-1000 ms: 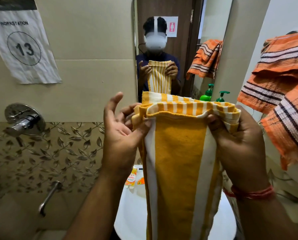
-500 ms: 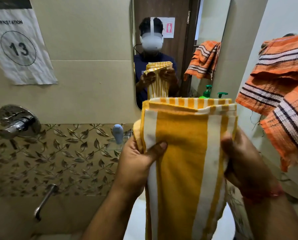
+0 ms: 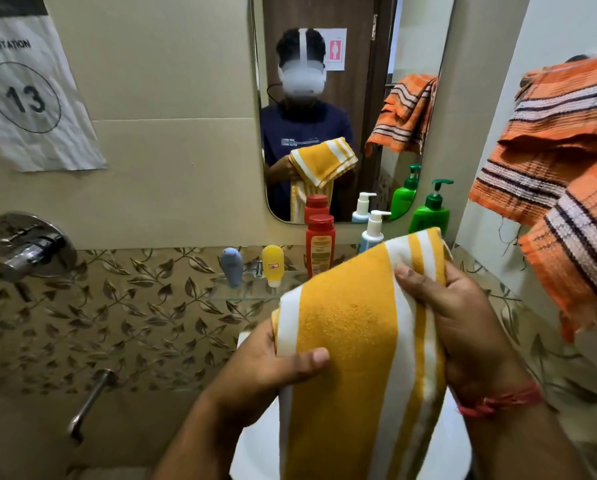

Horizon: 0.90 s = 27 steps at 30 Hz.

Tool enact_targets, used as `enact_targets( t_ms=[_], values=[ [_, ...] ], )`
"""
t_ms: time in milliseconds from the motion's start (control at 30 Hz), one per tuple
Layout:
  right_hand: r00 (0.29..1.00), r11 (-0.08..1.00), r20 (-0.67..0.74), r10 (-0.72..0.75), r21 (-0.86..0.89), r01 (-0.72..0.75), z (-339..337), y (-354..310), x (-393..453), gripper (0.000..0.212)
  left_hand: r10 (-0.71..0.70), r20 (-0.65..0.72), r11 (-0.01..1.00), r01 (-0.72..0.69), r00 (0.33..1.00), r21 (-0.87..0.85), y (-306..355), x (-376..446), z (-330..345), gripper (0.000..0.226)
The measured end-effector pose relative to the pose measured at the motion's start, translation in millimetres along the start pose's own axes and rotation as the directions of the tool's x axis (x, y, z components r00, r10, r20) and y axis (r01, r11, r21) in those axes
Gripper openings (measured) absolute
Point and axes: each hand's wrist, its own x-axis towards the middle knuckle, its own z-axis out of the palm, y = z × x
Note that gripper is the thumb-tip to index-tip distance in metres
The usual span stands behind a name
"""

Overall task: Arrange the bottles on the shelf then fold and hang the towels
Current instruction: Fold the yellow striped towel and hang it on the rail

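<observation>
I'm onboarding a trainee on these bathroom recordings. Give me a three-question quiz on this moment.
1. True or false: both hands grip the yellow striped towel.
2. Which bottle on the glass shelf stands nearest the mirror's right edge? A red bottle, B green pump bottle, C yellow tube.
3. Where is the orange striped towel?

Key
1. True: left hand and right hand each hold an edge.
2. B, the green pump bottle.
3. The orange striped towel hangs on the right.

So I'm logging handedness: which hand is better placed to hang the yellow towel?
Probably the right hand: it grips the yellow towel nearest the orange towels hanging at right.
</observation>
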Motion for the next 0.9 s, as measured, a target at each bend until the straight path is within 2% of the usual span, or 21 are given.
enact_targets(
  t_ms=[67, 100, 200, 233, 300, 367, 433, 500, 567, 600, 667, 800, 900],
  values=[
    [0.998, 0.998, -0.007, 0.068, -0.004, -0.068, -5, 4, 1, 0.014, 0.03, -0.101, 0.999, -0.032, 0.994, -0.02, -5, 3, 4, 0.043],
    [0.995, 0.996, 0.032, 0.092, 0.002, -0.092, -10, 6, 1, 0.022, 0.055, -0.152, 0.998, -0.059, 0.987, -0.026, -5, 6, 6, 0.041],
    [0.948, 0.985, 0.278, 0.155, 0.029, -0.17, -29, 16, -8, 0.068, 0.093, -0.257, 0.99, -0.116, 0.962, -0.078, 1, 16, 12, 0.032],
    [0.917, 0.979, 0.358, 0.176, 0.034, -0.201, -35, 21, -14, 0.076, 0.103, -0.29, 0.986, -0.135, 0.952, -0.093, 5, 19, 13, 0.033],
    [0.88, 0.98, 0.45, 0.151, 0.049, -0.193, -42, 31, -27, 0.075, 0.115, -0.356, 0.982, -0.16, 0.927, -0.101, 12, 26, 14, 0.041],
    [0.916, 0.991, 0.382, 0.126, 0.001, -0.137, -35, 42, -35, 0.064, 0.109, -0.412, 0.987, -0.149, 0.905, -0.066, 18, 33, 14, 0.047],
    [0.985, 0.993, 0.151, 0.083, -0.096, -0.069, -24, 46, -33, 0.048, 0.11, -0.412, 0.991, -0.131, 0.904, -0.022, 20, 36, 10, 0.048],
    [0.998, 0.998, 0.065, 0.021, -0.069, -0.016, -13, 43, -27, 0.033, 0.087, -0.336, 0.994, -0.106, 0.938, -0.039, 19, 32, 0, 0.058],
    [0.999, 1.0, 0.032, 0.017, 0.007, -0.018, -6, 36, -22, 0.026, 0.006, -0.2, 0.998, -0.017, 0.98, -0.053, 12, 21, -9, 0.075],
    [1.0, 0.999, 0.009, 0.024, 0.036, -0.025, -5, 32, -19, 0.024, -0.036, -0.123, 0.999, 0.032, 0.992, -0.035, 7, 14, -11, 0.076],
    [0.999, 0.997, 0.009, 0.052, 0.059, -0.052, -4, 30, -13, 0.025, -0.065, -0.064, 0.998, 0.065, 0.996, 0.004, -3, 6, -10, 0.064],
    [0.991, 0.989, 0.044, 0.126, 0.066, -0.128, -10, 29, -5, 0.028, -0.049, -0.312, 0.999, 0.047, 0.949, -0.014, -10, 11, 0, 0.065],
    [0.97, 0.982, 0.188, 0.157, 0.075, -0.173, -28, 30, -8, 0.044, 0.005, -0.358, 1.0, -0.012, 0.934, -0.016, -6, 16, 6, 0.062]
  ],
)
